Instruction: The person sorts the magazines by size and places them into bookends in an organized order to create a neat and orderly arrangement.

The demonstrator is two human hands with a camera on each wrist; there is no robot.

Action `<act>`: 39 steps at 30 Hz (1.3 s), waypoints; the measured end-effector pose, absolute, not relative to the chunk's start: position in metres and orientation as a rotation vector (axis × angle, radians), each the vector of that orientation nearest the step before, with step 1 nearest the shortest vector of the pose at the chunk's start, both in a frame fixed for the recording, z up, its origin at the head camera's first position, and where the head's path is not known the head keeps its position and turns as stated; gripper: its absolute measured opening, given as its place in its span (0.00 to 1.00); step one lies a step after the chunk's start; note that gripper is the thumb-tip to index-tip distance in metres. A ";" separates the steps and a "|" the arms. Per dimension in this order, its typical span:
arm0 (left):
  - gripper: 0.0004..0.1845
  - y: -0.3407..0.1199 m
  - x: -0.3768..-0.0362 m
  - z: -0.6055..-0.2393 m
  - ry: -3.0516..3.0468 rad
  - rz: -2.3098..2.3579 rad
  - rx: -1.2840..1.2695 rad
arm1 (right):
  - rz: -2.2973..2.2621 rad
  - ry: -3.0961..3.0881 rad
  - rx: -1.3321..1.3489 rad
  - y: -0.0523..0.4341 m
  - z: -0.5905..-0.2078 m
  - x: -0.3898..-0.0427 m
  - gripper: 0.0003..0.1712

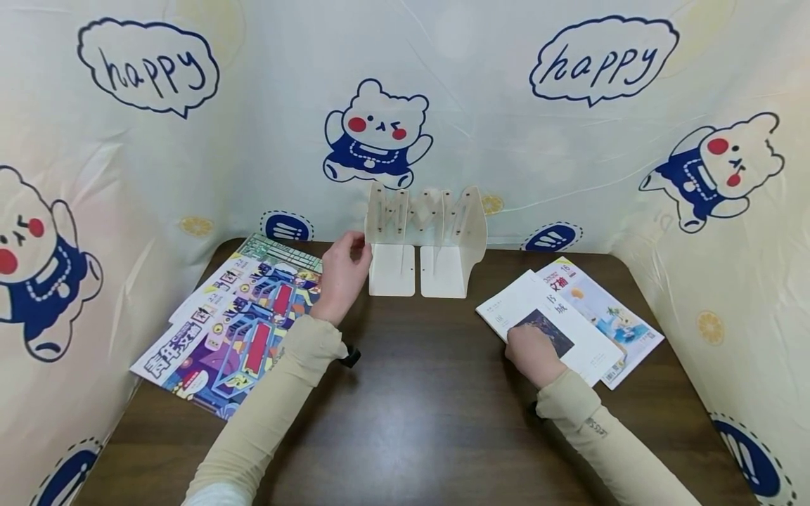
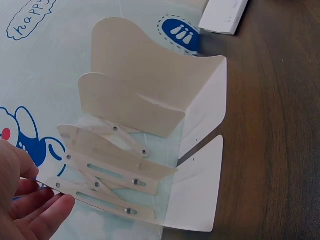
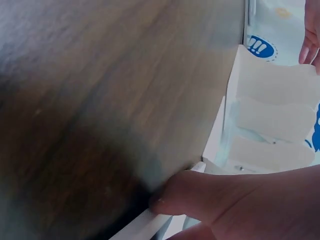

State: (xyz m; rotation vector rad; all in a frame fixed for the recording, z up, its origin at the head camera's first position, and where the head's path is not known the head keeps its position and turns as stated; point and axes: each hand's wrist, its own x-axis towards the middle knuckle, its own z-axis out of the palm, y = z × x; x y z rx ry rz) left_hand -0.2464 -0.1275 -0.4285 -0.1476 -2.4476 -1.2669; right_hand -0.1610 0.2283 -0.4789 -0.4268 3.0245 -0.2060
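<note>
A white expanding bookend stands at the back middle of the table, with slotted crossing links between its upright plates. My left hand is at its left side; in the left wrist view, the thumb and fingers pinch the edge of the outer plate. On the right lies a white book with a dark picture on its cover. My right hand grips its near left edge, fingers curled over the cover. The thumb sits along that edge in the right wrist view.
Partly under the white book is a magazine with a light blue and orange cover. Several colourful magazines overlap at the left, beneath my left forearm. The brown table meets a printed cloth at its back and sides.
</note>
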 end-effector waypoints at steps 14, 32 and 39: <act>0.13 -0.127 -0.247 -0.431 -2.433 -1.266 -0.144 | -0.184 3.010 -0.289 0.233 -0.473 -0.156 0.13; 0.15 -0.130 -0.249 -0.432 -2.420 -1.286 -0.154 | -0.168 3.127 -0.319 0.232 -0.469 -0.138 0.06; 0.14 -0.130 -0.247 -0.431 -2.423 -1.277 -0.158 | -0.302 3.207 -0.297 0.242 -0.463 -0.139 0.07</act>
